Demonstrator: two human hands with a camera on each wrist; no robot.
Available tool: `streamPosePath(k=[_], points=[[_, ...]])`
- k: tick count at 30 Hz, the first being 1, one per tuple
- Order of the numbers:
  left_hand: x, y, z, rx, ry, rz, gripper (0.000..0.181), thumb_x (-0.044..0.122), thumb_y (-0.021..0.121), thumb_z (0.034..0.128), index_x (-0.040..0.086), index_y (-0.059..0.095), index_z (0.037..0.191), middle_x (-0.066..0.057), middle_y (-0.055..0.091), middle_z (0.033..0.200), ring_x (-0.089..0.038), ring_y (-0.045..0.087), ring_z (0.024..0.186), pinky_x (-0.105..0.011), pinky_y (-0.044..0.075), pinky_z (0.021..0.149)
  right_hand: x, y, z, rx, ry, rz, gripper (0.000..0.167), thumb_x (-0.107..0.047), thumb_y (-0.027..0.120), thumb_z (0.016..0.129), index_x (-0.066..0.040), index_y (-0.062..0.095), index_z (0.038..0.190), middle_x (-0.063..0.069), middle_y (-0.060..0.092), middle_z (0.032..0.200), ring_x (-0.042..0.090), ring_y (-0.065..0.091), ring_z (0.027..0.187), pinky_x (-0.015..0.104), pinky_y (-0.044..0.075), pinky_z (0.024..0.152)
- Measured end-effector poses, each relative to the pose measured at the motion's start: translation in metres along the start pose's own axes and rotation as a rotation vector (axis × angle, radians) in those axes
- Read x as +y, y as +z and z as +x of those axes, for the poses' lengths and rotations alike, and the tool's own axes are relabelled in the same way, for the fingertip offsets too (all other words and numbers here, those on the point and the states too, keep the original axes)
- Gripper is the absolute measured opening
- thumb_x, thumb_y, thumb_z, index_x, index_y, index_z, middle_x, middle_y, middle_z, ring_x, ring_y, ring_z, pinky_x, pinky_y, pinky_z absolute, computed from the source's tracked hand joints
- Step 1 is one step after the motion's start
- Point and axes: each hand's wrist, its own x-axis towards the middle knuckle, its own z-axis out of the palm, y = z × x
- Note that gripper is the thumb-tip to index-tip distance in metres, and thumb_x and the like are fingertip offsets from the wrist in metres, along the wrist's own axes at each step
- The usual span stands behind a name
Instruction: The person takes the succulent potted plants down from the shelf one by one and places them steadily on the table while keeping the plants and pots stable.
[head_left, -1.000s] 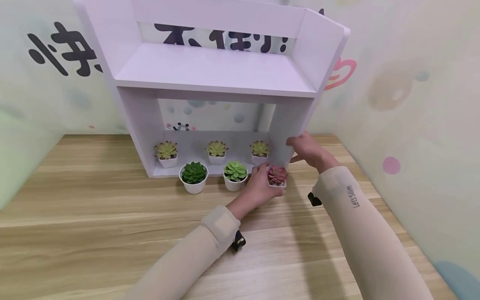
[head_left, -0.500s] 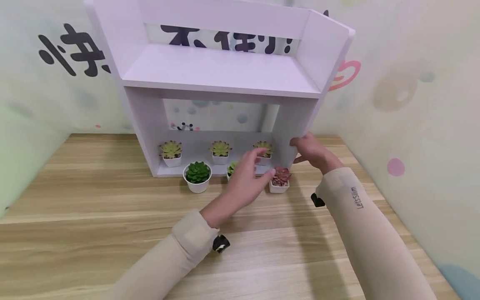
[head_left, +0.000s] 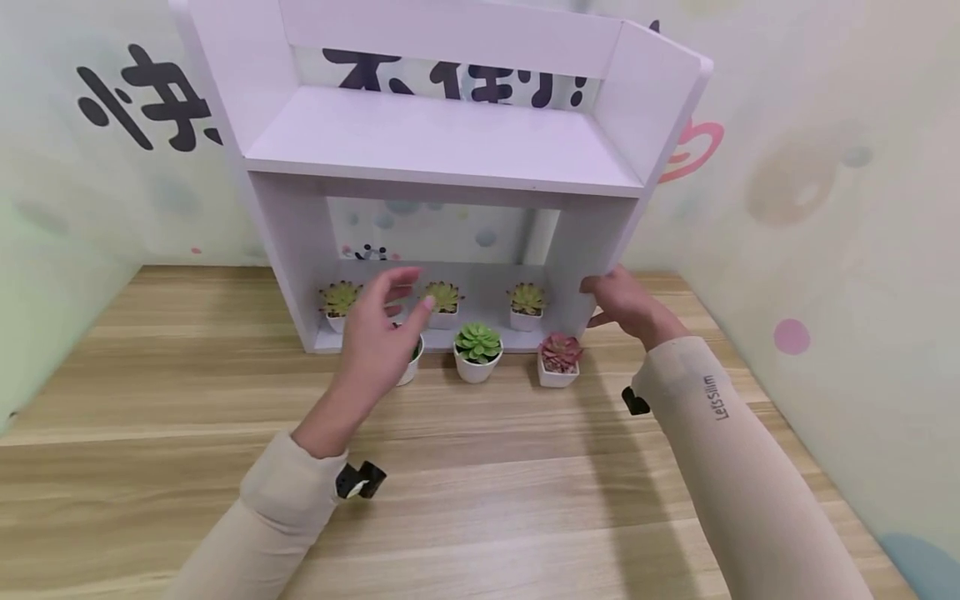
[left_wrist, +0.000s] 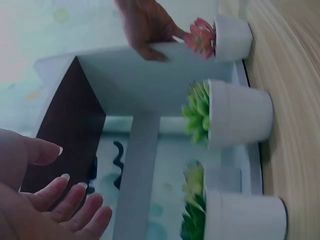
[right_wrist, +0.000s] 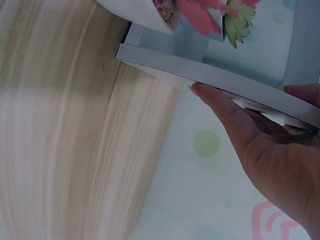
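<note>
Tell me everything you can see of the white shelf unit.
The white shelf unit has two smooth, painted-looking levels between tall side panels, with a crosspiece at the upper back and gaps showing the wall behind. It stands upright on the wood-grain table. Three yellow-green potted succulents sit on its bottom level, and the person's right grip holds its right side panel. Its top runs out of the head view.

Behind the left hand [head_left: 371, 346], a beige left sleeve [head_left: 240, 525] is ending in a bunched cuff [head_left: 288, 479], an angular black piece [head_left: 360, 481] jutting beside it. Behind the right hand [head_left: 628, 304], a matching right sleeve [head_left: 742, 475] is showing dark lettering [head_left: 716, 397] and a second black piece [head_left: 635, 401].
</note>
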Motion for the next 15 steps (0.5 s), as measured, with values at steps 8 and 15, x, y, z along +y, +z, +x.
streamPosePath(k=[8,15], points=[[-0.033,-0.02,0.006,0.187,-0.107,0.024,0.055,0.011,0.068,0.0936,-0.001,0.047,0.143,-0.022,0.048,0.144,-0.037,0.047,0.135,-0.05,0.042,0.114,-0.002,-0.001,0.0,0.009,0.003,0.001,0.065,-0.006,0.036,0.097,-0.003,0.016,0.159,0.026,0.032,0.159,0.045,0.043,0.139,0.045,0.058,0.083],[-0.055,-0.029,0.011,0.269,-0.221,0.002,0.07,0.013,0.067,0.0932,-0.003,0.032,0.151,-0.026,0.033,0.156,-0.039,0.032,0.148,-0.05,0.023,0.127,-0.001,0.0,0.0,0.006,-0.002,-0.01,0.065,-0.006,0.036,0.098,-0.003,0.016,0.159,0.026,0.032,0.16,0.045,0.042,0.141,0.05,0.058,0.088]])
